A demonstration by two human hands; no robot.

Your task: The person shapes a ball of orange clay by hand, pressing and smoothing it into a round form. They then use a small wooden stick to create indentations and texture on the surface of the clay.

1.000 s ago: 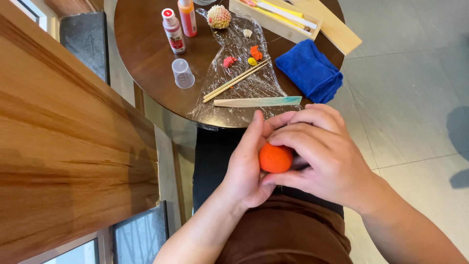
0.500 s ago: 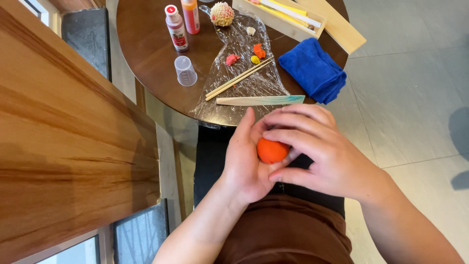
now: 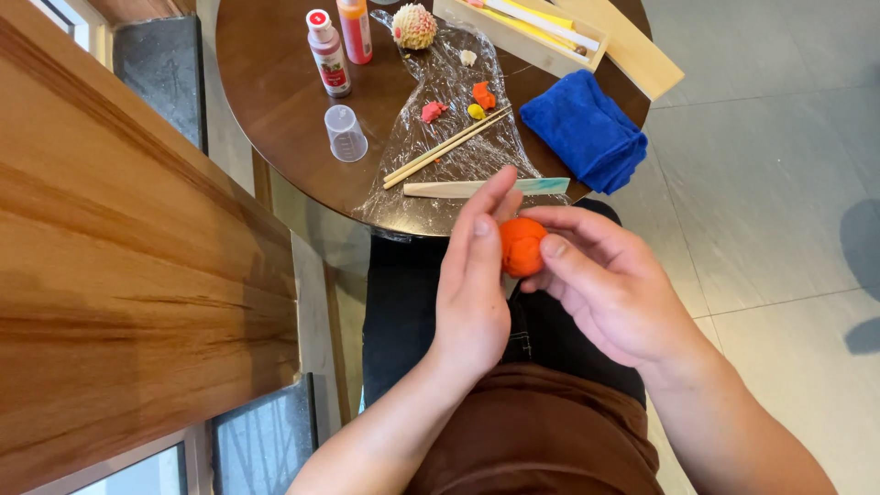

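An orange clay ball sits between both of my hands, above my lap and just in front of the round dark wooden table. My left hand supports the ball from the left with its fingers stretched upward. My right hand pinches the ball from the right with thumb and fingertips. The ball shows shallow grooves on its surface.
On the table lie a sheet of clear plastic wrap with small red, orange and yellow clay bits, two wooden sticks, a flat wooden tool, a small clear cup, two paint bottles, a scaly clay ball, a blue cloth and a wooden box. A wooden ledge runs along the left.
My hands have opened up around the orange ball: the right hand's fingers no longer cover it, and the left fingers have straightened upward. The ball is more exposed.
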